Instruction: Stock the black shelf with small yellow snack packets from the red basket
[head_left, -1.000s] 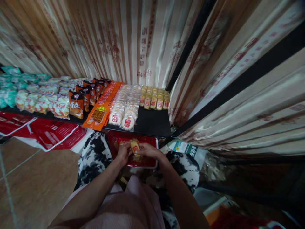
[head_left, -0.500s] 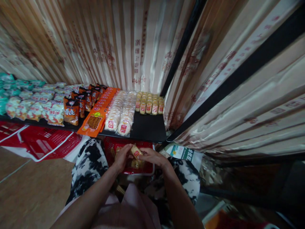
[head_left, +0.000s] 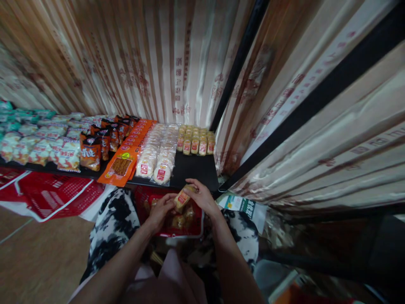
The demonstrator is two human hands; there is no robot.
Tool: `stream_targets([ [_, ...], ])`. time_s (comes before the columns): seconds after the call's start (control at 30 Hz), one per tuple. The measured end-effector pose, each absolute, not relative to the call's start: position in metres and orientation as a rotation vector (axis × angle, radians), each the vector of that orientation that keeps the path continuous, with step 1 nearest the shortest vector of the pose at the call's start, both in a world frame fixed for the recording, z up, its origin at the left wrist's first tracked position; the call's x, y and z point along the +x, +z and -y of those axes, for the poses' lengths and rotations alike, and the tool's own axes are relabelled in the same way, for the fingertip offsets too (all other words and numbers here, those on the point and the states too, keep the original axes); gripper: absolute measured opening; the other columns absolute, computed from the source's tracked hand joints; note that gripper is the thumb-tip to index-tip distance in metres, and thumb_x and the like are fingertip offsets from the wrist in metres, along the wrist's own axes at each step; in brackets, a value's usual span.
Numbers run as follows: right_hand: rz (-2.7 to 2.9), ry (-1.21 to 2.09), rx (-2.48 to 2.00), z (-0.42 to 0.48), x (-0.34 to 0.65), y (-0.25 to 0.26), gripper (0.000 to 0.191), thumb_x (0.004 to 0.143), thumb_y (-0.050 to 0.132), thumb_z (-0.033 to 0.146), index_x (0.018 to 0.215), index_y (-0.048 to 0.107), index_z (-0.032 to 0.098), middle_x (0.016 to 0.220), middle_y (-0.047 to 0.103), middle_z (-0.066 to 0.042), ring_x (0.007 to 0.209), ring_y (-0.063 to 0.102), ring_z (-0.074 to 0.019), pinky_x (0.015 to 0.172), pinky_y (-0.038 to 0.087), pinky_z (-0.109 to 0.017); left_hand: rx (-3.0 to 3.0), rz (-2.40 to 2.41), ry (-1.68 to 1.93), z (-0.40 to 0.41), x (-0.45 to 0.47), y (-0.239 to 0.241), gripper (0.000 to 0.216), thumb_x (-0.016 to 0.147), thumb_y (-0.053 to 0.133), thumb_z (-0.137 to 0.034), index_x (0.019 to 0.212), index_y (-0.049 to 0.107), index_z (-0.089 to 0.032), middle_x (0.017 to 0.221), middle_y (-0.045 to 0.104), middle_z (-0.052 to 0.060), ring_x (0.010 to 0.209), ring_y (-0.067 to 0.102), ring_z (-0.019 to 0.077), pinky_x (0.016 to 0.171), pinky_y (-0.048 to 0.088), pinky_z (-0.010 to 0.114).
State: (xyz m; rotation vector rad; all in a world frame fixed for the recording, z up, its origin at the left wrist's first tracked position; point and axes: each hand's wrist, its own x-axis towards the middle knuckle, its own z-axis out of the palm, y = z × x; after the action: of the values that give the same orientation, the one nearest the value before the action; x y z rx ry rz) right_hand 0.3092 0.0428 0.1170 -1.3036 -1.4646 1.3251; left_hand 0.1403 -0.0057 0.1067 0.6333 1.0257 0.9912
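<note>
Both hands hold one small yellow snack packet [head_left: 183,198] with a red label, just above a red basket [head_left: 196,231] resting on my lap. My left hand [head_left: 162,210] pinches the packet's lower end. My right hand [head_left: 201,197] wraps its fingers over the upper end, close to the front edge of the black shelf [head_left: 198,169]. More packets of the same kind lie in the basket. A block of matching yellow packets [head_left: 194,139] stands at the back right of the shelf.
On the shelf, from right to left, lie rows of round white cakes [head_left: 158,154], orange flat packs [head_left: 126,154], dark orange bags [head_left: 95,145] and pale bags [head_left: 47,147]. Striped curtains hang behind and to the right. Red baskets [head_left: 57,194] sit on the floor at left.
Both hands have lifted the yellow packet up from the basket toward the shelf's front edge. The camera view has dropped slightly and shifted right.
</note>
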Motion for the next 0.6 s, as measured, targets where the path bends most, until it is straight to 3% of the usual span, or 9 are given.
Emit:
stream_targets([
  [0.33, 1.37, 1.233, -1.319, -0.069, 0.283, 0.107, 0.045, 0.071, 0.063, 0.038, 0.111, 0.054, 0.02, 0.085, 0.064, -0.002, 0.078, 0.06, -0.0149, 0.071, 0.049, -0.028, 0.652, -1.162, 1.146, -0.006, 0.155, 0.104, 0.029, 0.059, 0.067, -0.02, 0.086, 0.058, -0.015, 0.07, 0.064, 0.001, 0.057, 0.056, 0.0098, 0.054, 0.039, 0.02],
  [0.6, 1.299, 1.244, -1.224, -0.081, 0.278, 0.111, 0.034, 0.071, 0.063, 0.033, 0.102, 0.056, 0.02, 0.096, 0.067, -0.005, 0.084, 0.062, -0.0154, 0.078, 0.051, -0.029, 0.733, -1.271, 1.287, -0.034, 0.158, 0.112, 0.024, 0.062, 0.062, -0.012, 0.086, 0.062, -0.016, 0.073, 0.065, 0.001, 0.064, 0.057, 0.0118, 0.061, 0.042, 0.021],
])
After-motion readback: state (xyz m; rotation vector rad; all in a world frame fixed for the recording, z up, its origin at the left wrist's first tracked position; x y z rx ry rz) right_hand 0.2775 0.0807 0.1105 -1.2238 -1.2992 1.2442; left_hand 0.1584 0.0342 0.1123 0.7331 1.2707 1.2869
